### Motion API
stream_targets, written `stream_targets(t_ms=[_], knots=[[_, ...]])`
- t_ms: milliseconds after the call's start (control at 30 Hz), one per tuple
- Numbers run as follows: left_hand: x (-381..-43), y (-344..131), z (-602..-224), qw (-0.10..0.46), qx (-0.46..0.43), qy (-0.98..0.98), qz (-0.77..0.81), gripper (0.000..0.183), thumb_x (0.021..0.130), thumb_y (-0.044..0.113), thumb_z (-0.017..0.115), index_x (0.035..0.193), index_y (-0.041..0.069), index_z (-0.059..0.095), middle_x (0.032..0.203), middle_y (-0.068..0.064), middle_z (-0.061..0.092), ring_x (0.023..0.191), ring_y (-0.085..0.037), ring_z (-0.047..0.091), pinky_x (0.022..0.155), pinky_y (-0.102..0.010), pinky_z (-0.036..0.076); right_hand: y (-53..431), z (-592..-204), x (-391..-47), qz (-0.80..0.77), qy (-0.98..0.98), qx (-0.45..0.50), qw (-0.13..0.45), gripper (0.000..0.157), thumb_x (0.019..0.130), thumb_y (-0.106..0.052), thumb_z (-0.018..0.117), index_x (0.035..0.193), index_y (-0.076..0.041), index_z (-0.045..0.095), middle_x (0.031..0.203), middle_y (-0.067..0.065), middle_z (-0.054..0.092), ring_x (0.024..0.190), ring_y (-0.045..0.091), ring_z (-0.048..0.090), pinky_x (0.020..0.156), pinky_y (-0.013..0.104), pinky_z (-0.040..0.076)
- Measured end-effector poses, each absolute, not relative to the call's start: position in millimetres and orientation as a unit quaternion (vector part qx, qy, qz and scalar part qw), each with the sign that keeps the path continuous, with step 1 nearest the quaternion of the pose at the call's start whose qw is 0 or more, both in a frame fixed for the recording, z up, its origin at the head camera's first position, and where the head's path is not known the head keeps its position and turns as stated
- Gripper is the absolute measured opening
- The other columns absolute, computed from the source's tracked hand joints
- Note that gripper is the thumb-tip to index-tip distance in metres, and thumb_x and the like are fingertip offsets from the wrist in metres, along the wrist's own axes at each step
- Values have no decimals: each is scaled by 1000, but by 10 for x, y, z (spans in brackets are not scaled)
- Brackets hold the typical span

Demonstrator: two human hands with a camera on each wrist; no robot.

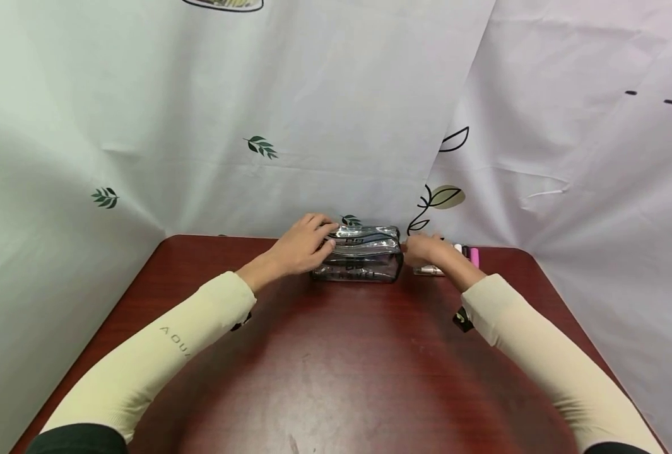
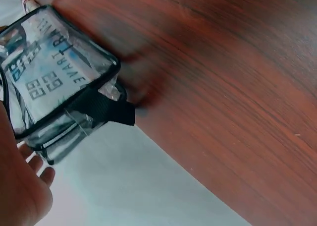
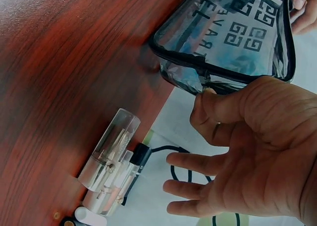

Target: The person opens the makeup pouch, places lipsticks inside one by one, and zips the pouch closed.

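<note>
Clear zip pouch (image 1: 364,268) sits between the hands, the left hand (image 1: 301,244) gripping one end, the right hand (image 3: 252,149) pinching the opposite zipper corner. A hard tug could buckle its soft walls; a slip could knock the clear-capped bottle (image 3: 110,149) beside the right hand.

Soft whitish glare across the tabletop (image 1: 324,378)

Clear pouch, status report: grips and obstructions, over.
Left grip holding pouch at one end; right grip pinching the other. Pouch near far edge of table. Clear containers off right, nothing visibly blocking.
</note>
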State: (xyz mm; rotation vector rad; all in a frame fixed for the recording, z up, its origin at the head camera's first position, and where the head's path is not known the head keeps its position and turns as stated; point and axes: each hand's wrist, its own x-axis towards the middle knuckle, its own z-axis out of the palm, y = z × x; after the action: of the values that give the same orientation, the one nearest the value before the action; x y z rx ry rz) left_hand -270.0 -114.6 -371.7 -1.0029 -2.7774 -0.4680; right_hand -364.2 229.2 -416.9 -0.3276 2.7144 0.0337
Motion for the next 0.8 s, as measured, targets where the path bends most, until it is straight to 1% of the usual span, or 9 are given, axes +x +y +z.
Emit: stream_targets(t_ms=[133,233,300,367,467,567,633,733,800], knots=[[-2708,-1202,-3682,41,-328,-926,-185,60,118,36,52,168,4,53,167,-19,51,156,-40,45,131,-60,40,2398,-4326,-3793,-2,974,-122,191,30,104,-33,59,109,-9,77,148,18,72,141,42,63,122,72,40],[-2716,-1216,-3668,25,-326,-926,-187,63,116,40,55,169,5,52,168,-19,49,157,-41,43,130,-61,40,2458,-4380,-3839,-17,974,-136,180,22,100,-27,58,87,-15,71,120,13,78,115,35,68,112,65,44],[-2725,-1214,-3668,18,-326,-928,-182,64,116,40,55,169,5,51,169,-19,48,158,-41,41,131,-62,39,2490,-4395,-3834,-33,973,-144,175,24,96,-22,56,73,-19,62,98,8,72,97,31,63,104,59,42],[-2729,-1211,-3665,15,-325,-929,-178,64,117,40,55,170,4,50,170,-19,47,159,-42,41,131,-62,39,2534,-4418,-3829,-53,973,-154,161,28,95,-21,59,67,-22,55,84,4,63,87,28,58,99,56,40],[-2729,-1204,-3676,8,-322,-931,-170,64,119,39,51,171,3,47,172,-20,44,162,-43,38,133,-62,37,2555,-4404,-3737,-69,975,-158,142,30,98,-24,61,68,-22,56,82,3,62,88,28,58,97,57,40],[-2720,-1196,-3706,6,-321,-931,-173,62,121,36,43,173,2,44,174,-21,41,164,-45,35,134,-63,34,2581,-4391,-3632,-79,979,-162,100,25,102,-32,66,78,-22,66,87,0,69,91,26,63,95,58,46],[-2715,-1198,-3731,4,-320,-929,-185,60,122,34,38,174,2,42,176,-21,38,165,-45,32,135,-63,31,2581,-4240,-3458,-84,977,-177,81,27,104,-35,68,83,-19,68,88,2,71,92,28,66,96,57,50],[-2707,-1209,-3755,-2,-317,-925,-208,59,122,28,35,175,3,39,178,-20,35,167,-45,27,136,-64,29,2632,-4112,-3323,-89,980,-174,45,30,105,-43,72,86,-19,71,90,4,72,92,29,67,90,59,54],[-2709,-1216,-3760,-5,-317,-924,-215,59,121,25,35,176,3,38,178,-19,34,167,-45,26,135,-64,29,2697,-4044,-3274,-92,981,-162,45,31,105,-44,73,91,-16,74,99,11,73,99,35,67,97,65,53]])
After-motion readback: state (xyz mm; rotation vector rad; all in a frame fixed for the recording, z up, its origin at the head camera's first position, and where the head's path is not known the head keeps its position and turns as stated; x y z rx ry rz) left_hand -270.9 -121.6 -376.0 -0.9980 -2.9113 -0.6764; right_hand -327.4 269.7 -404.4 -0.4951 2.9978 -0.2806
